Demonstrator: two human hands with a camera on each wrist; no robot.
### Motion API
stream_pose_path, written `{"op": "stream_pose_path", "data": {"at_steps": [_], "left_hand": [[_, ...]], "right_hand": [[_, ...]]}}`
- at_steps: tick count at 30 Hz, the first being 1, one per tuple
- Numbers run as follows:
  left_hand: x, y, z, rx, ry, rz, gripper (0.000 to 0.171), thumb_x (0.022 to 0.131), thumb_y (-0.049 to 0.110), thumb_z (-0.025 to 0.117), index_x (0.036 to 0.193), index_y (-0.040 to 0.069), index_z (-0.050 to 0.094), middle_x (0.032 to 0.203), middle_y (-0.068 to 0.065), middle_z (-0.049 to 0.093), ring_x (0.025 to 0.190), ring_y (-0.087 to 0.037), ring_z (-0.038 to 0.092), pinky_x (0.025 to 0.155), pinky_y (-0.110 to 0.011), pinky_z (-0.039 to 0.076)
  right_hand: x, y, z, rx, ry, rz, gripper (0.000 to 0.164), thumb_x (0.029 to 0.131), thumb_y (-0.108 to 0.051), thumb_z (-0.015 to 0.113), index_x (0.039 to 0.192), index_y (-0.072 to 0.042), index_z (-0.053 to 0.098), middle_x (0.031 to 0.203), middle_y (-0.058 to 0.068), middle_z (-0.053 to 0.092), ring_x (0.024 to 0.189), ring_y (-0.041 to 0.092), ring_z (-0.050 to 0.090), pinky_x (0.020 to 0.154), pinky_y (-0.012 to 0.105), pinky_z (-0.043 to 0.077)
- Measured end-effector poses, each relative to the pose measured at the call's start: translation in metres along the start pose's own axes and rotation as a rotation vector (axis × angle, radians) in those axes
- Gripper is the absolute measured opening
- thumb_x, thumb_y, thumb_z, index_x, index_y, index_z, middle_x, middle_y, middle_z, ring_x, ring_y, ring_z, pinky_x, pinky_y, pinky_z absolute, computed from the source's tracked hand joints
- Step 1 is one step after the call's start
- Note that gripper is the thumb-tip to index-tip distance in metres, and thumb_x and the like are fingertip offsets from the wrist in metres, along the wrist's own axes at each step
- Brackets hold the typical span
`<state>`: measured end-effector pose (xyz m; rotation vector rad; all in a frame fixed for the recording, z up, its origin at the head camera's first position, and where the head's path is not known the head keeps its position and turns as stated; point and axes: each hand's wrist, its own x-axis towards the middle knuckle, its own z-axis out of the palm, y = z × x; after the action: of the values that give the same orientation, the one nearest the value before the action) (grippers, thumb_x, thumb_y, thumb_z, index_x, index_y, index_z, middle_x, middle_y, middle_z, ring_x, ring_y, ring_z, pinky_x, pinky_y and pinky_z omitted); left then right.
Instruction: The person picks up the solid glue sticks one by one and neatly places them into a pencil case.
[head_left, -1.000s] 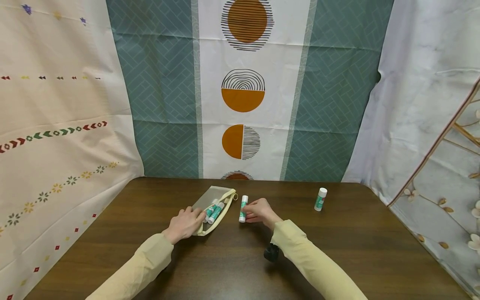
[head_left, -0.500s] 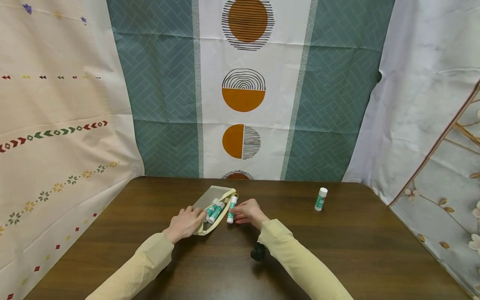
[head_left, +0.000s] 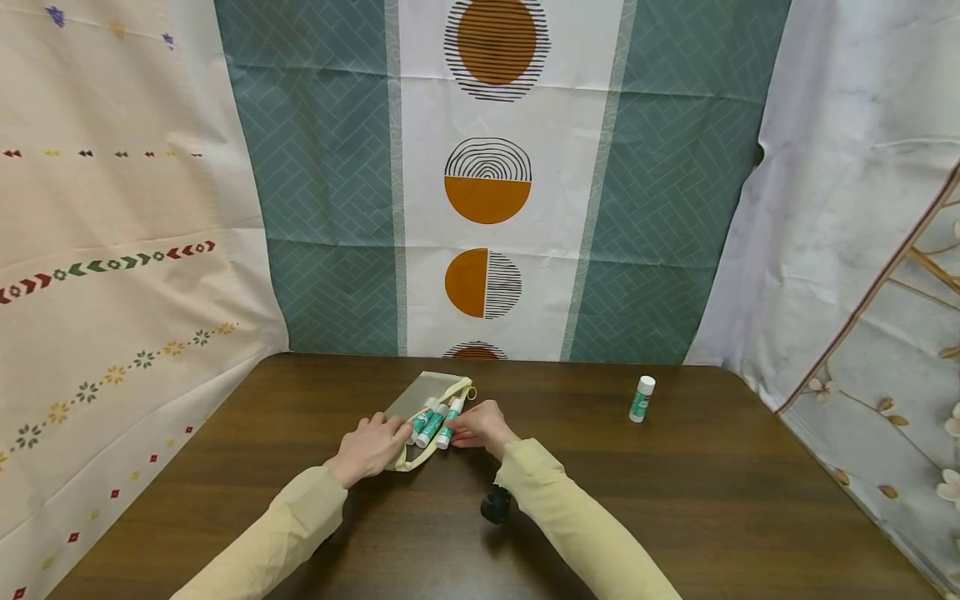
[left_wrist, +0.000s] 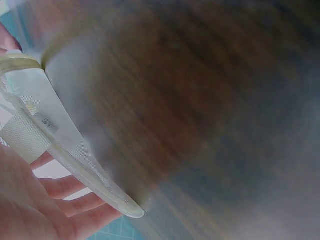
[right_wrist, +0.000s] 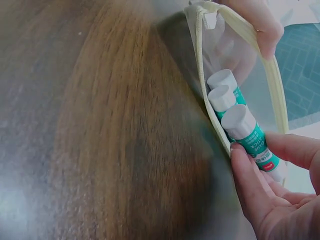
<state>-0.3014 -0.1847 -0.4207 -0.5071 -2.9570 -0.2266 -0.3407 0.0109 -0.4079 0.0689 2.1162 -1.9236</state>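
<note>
A see-through zip pouch (head_left: pixel 422 390) with pale yellow edging lies with its mouth spread toward the right. My left hand (head_left: pixel 369 450) grips its near left edge, the thumb over the rim in the right wrist view and the fingers behind the mesh (left_wrist: pixel 75 135) in the left wrist view. Between thumb and fingers, my right hand (head_left: pixel 483 429) pinches a green-and-white glue stick (right_wrist: pixel 255 142) right at the pouch's opening. Two more glue sticks (right_wrist: pixel 222 97) lie side by side inside the pouch, partly hidden by the held one.
Another glue stick (head_left: pixel 641 398) stands upright toward the back right of the dark wooden table (head_left: pixel 720 483). A patterned cloth (head_left: pixel 495 208) hangs behind the table's far edge. A black object (head_left: pixel 496 505) sits beneath my right wrist.
My right hand has moved left with the glue stick, from the table beside the pouch to its mouth. My left hand has kept its grip on the pouch.
</note>
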Motion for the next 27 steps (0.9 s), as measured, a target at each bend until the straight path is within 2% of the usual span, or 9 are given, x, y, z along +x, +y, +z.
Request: {"op": "stream_pose_path", "data": {"at_steps": [7, 10, 14, 16, 22, 27], "left_hand": [[-0.002, -0.002, -0.001, 0.105, 0.025, 0.118, 0.013, 0.094, 0.014, 0.037, 0.102, 0.015, 0.047, 0.105, -0.008, 0.05, 0.084, -0.039, 0.046, 0.059, -0.053, 0.041], [-0.002, -0.001, 0.0, 0.062, 0.021, 0.077, 0.016, 0.095, 0.018, 0.037, 0.104, 0.014, 0.049, 0.103, -0.01, 0.05, 0.084, -0.039, 0.047, 0.058, -0.053, 0.041], [0.0, 0.0, 0.0, -0.028, 0.007, -0.027, 0.026, 0.096, 0.027, 0.034, 0.106, 0.013, 0.052, 0.101, -0.013, 0.05, 0.086, -0.039, 0.047, 0.059, -0.054, 0.041], [0.001, 0.001, 0.0, -0.039, -0.002, -0.047, 0.028, 0.096, 0.029, 0.033, 0.107, 0.012, 0.053, 0.102, -0.014, 0.05, 0.087, -0.039, 0.047, 0.06, -0.054, 0.041], [-0.001, 0.001, -0.001, 0.001, 0.001, -0.001, 0.021, 0.096, 0.025, 0.035, 0.104, 0.014, 0.051, 0.102, -0.012, 0.05, 0.085, -0.039, 0.047, 0.058, -0.054, 0.041], [-0.001, 0.001, -0.001, 0.008, -0.003, 0.005, 0.022, 0.096, 0.024, 0.035, 0.106, 0.013, 0.051, 0.102, -0.012, 0.05, 0.086, -0.04, 0.047, 0.059, -0.054, 0.041]], "right_hand": [[0.002, 0.002, 0.005, 0.016, 0.033, 0.013, 0.015, 0.076, 0.005, 0.068, 0.084, 0.013, 0.057, 0.071, 0.02, 0.062, 0.065, 0.029, 0.064, 0.059, 0.035, 0.05], [0.002, 0.002, 0.007, 0.021, 0.042, 0.004, 0.016, 0.076, 0.005, 0.068, 0.083, 0.015, 0.058, 0.073, 0.023, 0.062, 0.068, 0.031, 0.064, 0.059, 0.036, 0.05], [0.003, 0.002, 0.01, 0.017, 0.054, -0.004, 0.016, 0.075, 0.005, 0.069, 0.082, 0.014, 0.057, 0.073, 0.024, 0.062, 0.066, 0.031, 0.064, 0.058, 0.035, 0.05], [0.004, 0.002, 0.012, 0.018, 0.058, -0.005, 0.016, 0.075, 0.004, 0.069, 0.081, 0.013, 0.057, 0.073, 0.024, 0.062, 0.064, 0.029, 0.064, 0.057, 0.035, 0.05], [0.005, 0.002, 0.017, -0.023, 0.084, -0.017, 0.017, 0.074, 0.003, 0.07, 0.08, 0.01, 0.056, 0.072, 0.024, 0.062, 0.063, 0.029, 0.064, 0.055, 0.035, 0.05], [0.009, 0.003, 0.018, -0.051, 0.11, -0.021, 0.019, 0.073, 0.001, 0.073, 0.078, 0.007, 0.056, 0.068, 0.021, 0.062, 0.06, 0.028, 0.064, 0.054, 0.034, 0.05]]}}
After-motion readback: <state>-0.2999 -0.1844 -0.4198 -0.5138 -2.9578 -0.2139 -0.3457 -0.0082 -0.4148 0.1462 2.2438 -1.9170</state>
